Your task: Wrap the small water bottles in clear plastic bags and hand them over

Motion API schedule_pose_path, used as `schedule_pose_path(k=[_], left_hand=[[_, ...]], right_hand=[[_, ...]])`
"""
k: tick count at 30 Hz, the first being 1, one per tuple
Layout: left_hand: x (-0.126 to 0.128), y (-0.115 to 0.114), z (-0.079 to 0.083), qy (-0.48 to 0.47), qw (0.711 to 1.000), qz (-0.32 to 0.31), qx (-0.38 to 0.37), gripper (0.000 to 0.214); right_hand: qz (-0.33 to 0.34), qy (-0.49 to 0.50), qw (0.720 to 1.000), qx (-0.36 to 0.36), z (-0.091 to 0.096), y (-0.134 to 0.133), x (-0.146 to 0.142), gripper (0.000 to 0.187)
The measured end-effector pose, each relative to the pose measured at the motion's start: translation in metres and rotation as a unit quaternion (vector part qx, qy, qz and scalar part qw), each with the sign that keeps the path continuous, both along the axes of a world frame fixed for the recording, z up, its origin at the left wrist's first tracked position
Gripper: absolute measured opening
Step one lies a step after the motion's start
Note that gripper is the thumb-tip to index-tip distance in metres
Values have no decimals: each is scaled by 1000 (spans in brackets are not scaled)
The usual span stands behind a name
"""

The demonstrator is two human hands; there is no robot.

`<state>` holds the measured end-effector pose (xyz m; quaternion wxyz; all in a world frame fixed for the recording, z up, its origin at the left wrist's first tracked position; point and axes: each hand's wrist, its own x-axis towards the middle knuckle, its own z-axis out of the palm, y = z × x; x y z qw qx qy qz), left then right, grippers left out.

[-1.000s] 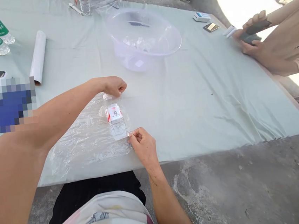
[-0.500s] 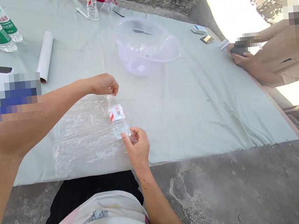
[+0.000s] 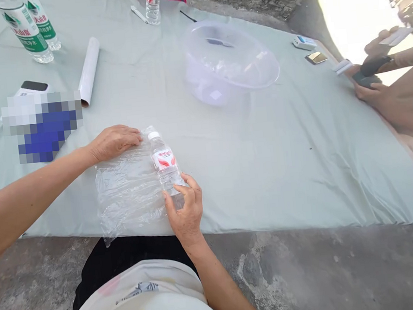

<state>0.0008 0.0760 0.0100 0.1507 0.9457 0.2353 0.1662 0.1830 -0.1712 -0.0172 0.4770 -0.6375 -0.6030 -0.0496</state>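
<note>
A small clear water bottle [image 3: 164, 163] with a red-and-white label lies on its side on a crinkled sheet of clear plastic wrap [image 3: 129, 191] near the table's front edge. My right hand [image 3: 185, 210] is curled over the bottle's lower end, fingers gripping it. My left hand [image 3: 113, 140] lies flat with fingers stretched out on the wrap's far left part, just left of the bottle's white cap.
A big clear plastic basin [image 3: 229, 61] stands at mid-table. A roll of wrap [image 3: 89, 71], two green-labelled bottles [image 3: 29, 28], a phone [image 3: 34, 86] and another bottle [image 3: 151, 3] lie beyond. Another person's hands [image 3: 371, 83] rest at the right edge, near small devices [image 3: 305, 43].
My left hand let go of the bottle's cap end and now lies flat on the wrap. My right hand went from pinching the wrap's edge to gripping the bottle's base.
</note>
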Motion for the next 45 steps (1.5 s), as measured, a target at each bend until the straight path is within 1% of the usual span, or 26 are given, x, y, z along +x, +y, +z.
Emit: schedule_pose_path(k=[1, 3, 5, 6, 7, 9, 10, 12, 13, 15, 17, 18, 20, 21, 23, 25, 27, 28, 30, 32, 34, 36, 38, 41, 43, 45], left_hand=[[-4, 0, -3, -1, 1000, -2, 8, 33], [-6, 1, -3, -20, 999, 30, 36, 30], [0, 1, 4, -58, 991, 99, 67, 30], [5, -1, 10, -82, 984, 137, 78, 31], [12, -4, 17, -106, 977, 168, 83, 33], [28, -14, 33, -142, 968, 194, 74, 36], [36, -22, 40, -151, 969, 185, 62, 36], [50, -38, 51, -148, 980, 131, 28, 35], [55, -45, 53, -137, 986, 94, 10, 36], [58, -58, 52, -100, 994, 23, -28, 38], [55, -67, 42, -61, 996, -12, -65, 41], [51, -70, 36, -49, 995, -11, -81, 42], [43, -75, 22, -51, 993, 14, -103, 44], [39, -78, 16, -64, 992, 30, -109, 44], [34, -82, 8, -99, 987, 59, -109, 41], [31, -85, 3, -131, 983, 82, -103, 37], [28, -88, 2, -148, 980, 95, -98, 34], [27, -89, 1, -150, 979, 97, -94, 33], [20, -91, 1, -148, 981, 100, -82, 34], [10, -91, 0, -141, 982, 110, -65, 36], [-4, -90, 0, -130, 983, 119, -47, 36], [-20, -90, 2, -122, 982, 137, -34, 35], [-35, -91, 9, -127, 974, 185, -35, 33], [-52, -100, 24, -166, 938, 301, -51, 31], [-59, -113, 33, -199, 902, 379, -56, 28], [-62, -131, 39, -233, 862, 444, -67, 24]], right_hand=[[11, -5, 1000, -9, 7, -2, 5, 20], [34, 3, 999, -6, 24, -4, 20, 18], [45, 37, 998, 3, 41, 4, 36, 25], [47, 56, 997, -10, 48, 10, 43, 31], [48, 70, 995, -44, 53, 19, 48, 38], [59, 70, 983, -159, 57, 37, 50, 51], [68, 50, 972, -219, 56, 45, 45, 58], [87, -18, 948, -306, 51, 56, 31, 72], [91, -54, 938, -329, 48, 59, 22, 77], [90, -99, 927, -351, 47, 59, 10, 82], [95, -91, 925, -357, 50, 55, 9, 83], [105, -66, 928, -352, 53, 52, 13, 81], [118, 15, 939, -322, 57, 45, 27, 71], [107, 65, 945, -302, 57, 42, 35, 65], [51, 152, 946, -282, 53, 38, 47, 61], [13, 180, 935, -306, 44, 36, 49, 63], [26, 160, 928, -336, 36, 35, 41, 62], [41, 148, 929, -337, 33, 35, 34, 60], [58, 131, 939, -313, 29, 32, 17, 55], [58, 107, 953, -279, 28, 27, -1, 55], [62, 50, 962, -260, 28, 21, -17, 56], [80, -21, 964, -253, 30, 14, -30, 57], [108, -77, 958, -254, 34, 7, -42, 57], [157, -119, 949, -247, 43, -3, -57, 53], [198, -130, 940, -244, 51, -8, -67, 50], [249, -132, 927, -248, 61, -12, -76, 48]])
